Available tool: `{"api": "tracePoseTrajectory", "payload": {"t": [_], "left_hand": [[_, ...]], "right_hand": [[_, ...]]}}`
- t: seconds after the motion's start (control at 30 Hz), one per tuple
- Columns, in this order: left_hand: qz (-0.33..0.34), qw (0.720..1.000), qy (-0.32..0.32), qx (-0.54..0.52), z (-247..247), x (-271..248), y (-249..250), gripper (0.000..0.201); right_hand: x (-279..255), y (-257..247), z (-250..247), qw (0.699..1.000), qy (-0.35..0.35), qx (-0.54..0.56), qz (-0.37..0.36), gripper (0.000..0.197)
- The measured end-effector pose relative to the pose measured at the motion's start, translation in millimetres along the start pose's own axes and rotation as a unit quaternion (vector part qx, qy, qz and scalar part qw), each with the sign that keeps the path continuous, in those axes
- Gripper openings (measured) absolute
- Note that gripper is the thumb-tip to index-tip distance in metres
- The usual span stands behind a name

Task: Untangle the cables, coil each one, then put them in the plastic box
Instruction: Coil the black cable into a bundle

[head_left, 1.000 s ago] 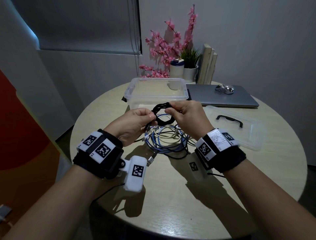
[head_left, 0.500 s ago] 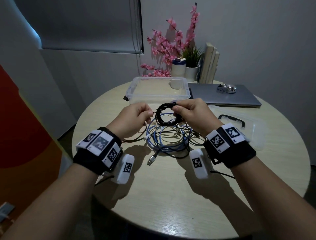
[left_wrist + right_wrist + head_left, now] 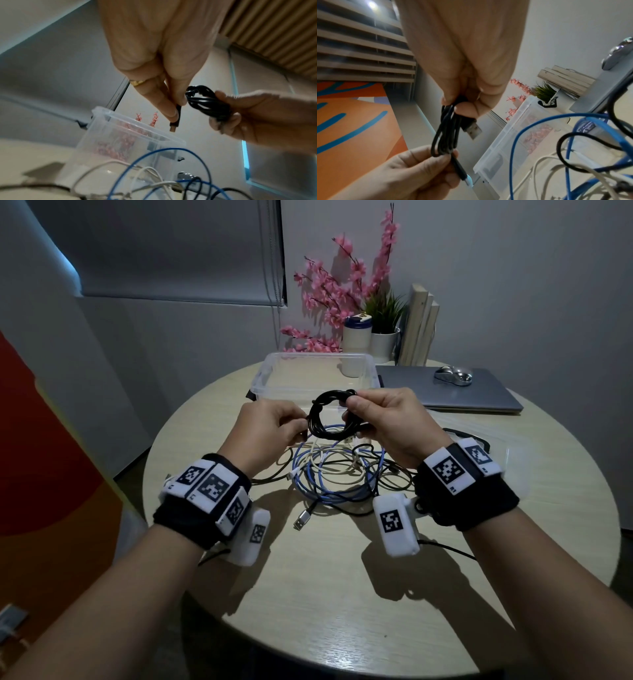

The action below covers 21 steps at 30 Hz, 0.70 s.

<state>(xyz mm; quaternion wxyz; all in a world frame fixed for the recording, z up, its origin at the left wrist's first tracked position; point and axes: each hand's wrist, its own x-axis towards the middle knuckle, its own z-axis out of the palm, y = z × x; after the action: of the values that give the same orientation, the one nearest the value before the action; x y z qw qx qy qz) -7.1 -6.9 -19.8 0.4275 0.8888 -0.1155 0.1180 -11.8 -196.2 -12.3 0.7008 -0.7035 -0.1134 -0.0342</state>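
Held above the round, pale wood-grain table (image 3: 342, 594): 1 thin black cable wound into a small coil (image 3: 329, 419), raised clear of the tabletop and just in front of the clear rectangular plastic box (image 3: 274, 371). Right hand (image 3: 387, 422) clamped on the right side of the coil, thumb and fingers (image 3: 467, 109) curled round the bundled loops, with the cable's flat metal USB plug (image 3: 472, 129) projecting just below the grip in the right wrist view. Left hand (image 3: 267, 429) pinching the cable's other end at the left side of the coil, thumb and forefinger closed on a short black connector with a small barrel tip (image 3: 175, 121); gold ring (image 3: 137, 82) visible on 1 finger of that hand. Lying on the table directly under the coil and between the 2 wrists: a loose tangle of remaining cables (image 3: 339, 474), comprising blue, white and thin black strands that cross and overlap, with 1 braided lead ending in a silver USB plug (image 3: 303, 517) at the near edge of the pile. Box open, standing at the far side of the table; contents not discernible. Clear lid with black handle (image 3: 479, 440) resting flat to the right, partly hidden by the right wrist. Behind it, a closed grey laptop (image 3: 479, 395) carrying a shiny silver mouse (image 3: 452, 375). At the far edge: pink artificial blossom sprays (image 3: 342, 292), a small green plant in a white pot (image 3: 383, 337) and a white cylindrical container with a dark lid (image 3: 356, 335).
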Motion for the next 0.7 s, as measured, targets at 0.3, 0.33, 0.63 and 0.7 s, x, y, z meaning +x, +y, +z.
{"api": "tracePoseTrajectory", "payload": {"t": [0.3, 0.33, 0.63, 0.7], "left_hand": [[-0.117, 0.961, -0.021, -0.25, 5.8, -6.1, 11.0, 0.009], [-0.122, 0.96, -0.021, -0.252, 5.2, -6.5, 11.6, 0.005], [-0.175, 0.938, -0.006, -0.298, 2.7, -6.0, 13.8, 0.02], [-0.19, 0.929, 0.018, -0.317, 4.1, -5.5, 13.9, 0.032]], "right_hand": [[2.3, 5.9, 5.2, 0.998, 0.033, -0.028, -0.041, 0.014], [2.6, 6.5, 6.5, 0.998, 0.031, -0.036, -0.047, 0.017], [1.7, 10.1, 10.1, 0.984, 0.04, -0.145, -0.091, 0.015], [1.3, 10.4, 10.1, 0.98, 0.036, -0.165, -0.103, 0.018]]}}
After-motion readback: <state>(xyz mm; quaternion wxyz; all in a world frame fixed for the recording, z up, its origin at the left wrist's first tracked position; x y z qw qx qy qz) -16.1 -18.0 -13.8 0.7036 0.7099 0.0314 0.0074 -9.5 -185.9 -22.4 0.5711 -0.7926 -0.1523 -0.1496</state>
